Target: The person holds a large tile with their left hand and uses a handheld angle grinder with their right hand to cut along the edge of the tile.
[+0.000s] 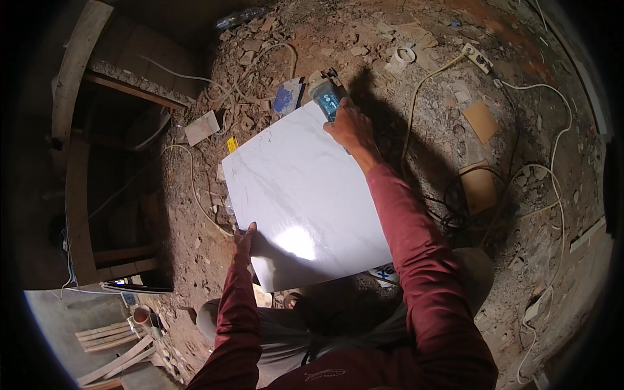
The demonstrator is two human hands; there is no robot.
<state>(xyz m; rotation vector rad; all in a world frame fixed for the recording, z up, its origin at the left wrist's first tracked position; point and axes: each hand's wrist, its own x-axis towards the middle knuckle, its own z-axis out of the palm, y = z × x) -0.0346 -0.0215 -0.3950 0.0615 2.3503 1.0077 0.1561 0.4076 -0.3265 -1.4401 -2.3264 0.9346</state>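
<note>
A large white marbled tile (312, 188) lies in front of me, tilted in the view, with a bright glare near its lower middle. My left hand (243, 242) grips the tile's left edge, thumb on the top face and fingers hidden beneath. At the tile's far right corner my right hand (351, 128) is wrapped round the body of a blue-green angle grinder (325, 96). The grinder's head points away from me at the tile's far edge; its disc cannot be made out.
Rubble and tile scraps cover the dirt floor. A power strip (478, 58) and a white tape roll (404, 55) lie at the far right. Cables loop on both sides, with a black coil (465, 195) right of my arm. Brown tile pieces (480, 121) lie nearby. A wooden frame (77, 195) stands left.
</note>
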